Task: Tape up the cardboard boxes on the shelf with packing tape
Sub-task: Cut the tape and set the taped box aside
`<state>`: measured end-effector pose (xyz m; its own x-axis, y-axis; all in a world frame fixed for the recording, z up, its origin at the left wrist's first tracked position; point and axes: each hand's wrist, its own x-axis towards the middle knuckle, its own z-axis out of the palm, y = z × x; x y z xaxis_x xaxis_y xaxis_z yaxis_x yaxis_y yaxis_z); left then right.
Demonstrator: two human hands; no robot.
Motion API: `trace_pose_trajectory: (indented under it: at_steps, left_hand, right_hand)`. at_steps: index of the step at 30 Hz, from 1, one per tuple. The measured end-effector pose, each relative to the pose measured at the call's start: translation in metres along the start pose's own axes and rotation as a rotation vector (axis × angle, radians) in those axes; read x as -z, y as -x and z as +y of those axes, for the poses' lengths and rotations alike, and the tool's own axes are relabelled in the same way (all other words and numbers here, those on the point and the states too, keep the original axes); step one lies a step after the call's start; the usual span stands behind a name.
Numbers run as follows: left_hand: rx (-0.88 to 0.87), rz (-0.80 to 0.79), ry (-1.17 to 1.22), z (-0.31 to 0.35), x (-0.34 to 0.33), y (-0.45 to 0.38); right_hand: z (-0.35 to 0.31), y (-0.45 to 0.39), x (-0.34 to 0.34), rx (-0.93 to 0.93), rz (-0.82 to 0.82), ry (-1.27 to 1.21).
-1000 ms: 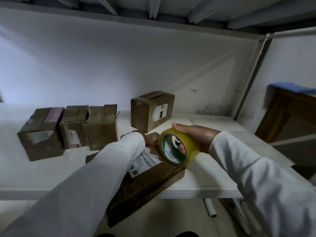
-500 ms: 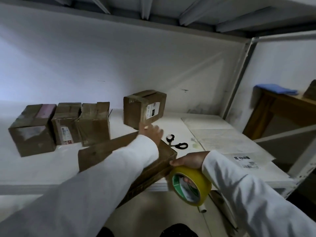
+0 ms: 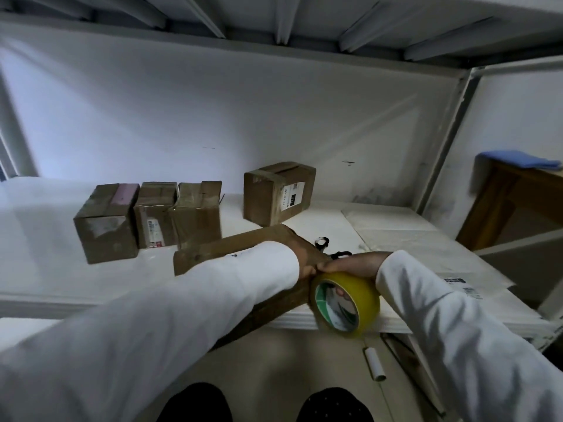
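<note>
Flat brown cardboard box [image 3: 243,248] tilted over the shelf [image 3: 45,269] front edge, near end hanging past it. Yellow packing tape roll [image 3: 347,303] touching the box's right end, standing on edge, green-printed core facing out. Three taped boxes [image 3: 149,217] side by side toward the back left; one labelled box [image 3: 278,193] near the back middle.

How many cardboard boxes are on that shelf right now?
5. Three stand in a row at the left: pink-taped box, middle box, third box. A labelled box sits farther back. The flat box lies at the front edge under the left hand.
</note>
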<state>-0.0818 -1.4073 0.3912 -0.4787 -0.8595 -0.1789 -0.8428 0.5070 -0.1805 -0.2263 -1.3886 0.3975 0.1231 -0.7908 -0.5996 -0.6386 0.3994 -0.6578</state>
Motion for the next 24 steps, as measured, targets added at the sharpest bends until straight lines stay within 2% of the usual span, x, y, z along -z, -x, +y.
trace_pose_trajectory:
  at_steps: [3,7,9,14,16,19,22,24]
  left_hand:
    - [0.016,0.096,0.013,-0.02,0.013,-0.006]
    - [0.151,0.144,0.278,-0.053,0.05,-0.003]
    - [0.203,0.16,0.387,-0.068,0.058,-0.005]
    - [0.085,0.133,0.212,-0.05,0.05,0.009]
    - [0.21,0.078,0.139,-0.047,0.034,0.007]
    - [0.381,0.168,0.214,-0.067,0.018,-0.012]
    - [0.426,0.177,0.262,-0.079,0.021,-0.026]
    - [0.452,0.129,0.304,-0.09,0.021,-0.037]
  right_hand:
    - [-0.011,0.025,0.006,0.152,0.033,-0.136]
    - [-0.031,0.032,0.022,0.531,0.051,-0.562]
    - [-0.047,0.029,0.024,0.617,0.06,-0.616]
    - [-0.078,0.003,0.021,0.668,0.228,-0.584]
    - [-0.087,-0.002,0.019,0.677,0.283,-0.592]
    - [-0.097,-0.008,0.01,0.708,0.339,-0.563]
    - [-0.1,-0.008,0.009,0.634,0.392,-0.505]
    - [-0.1,-0.002,0.011,0.556,0.347,-0.43]
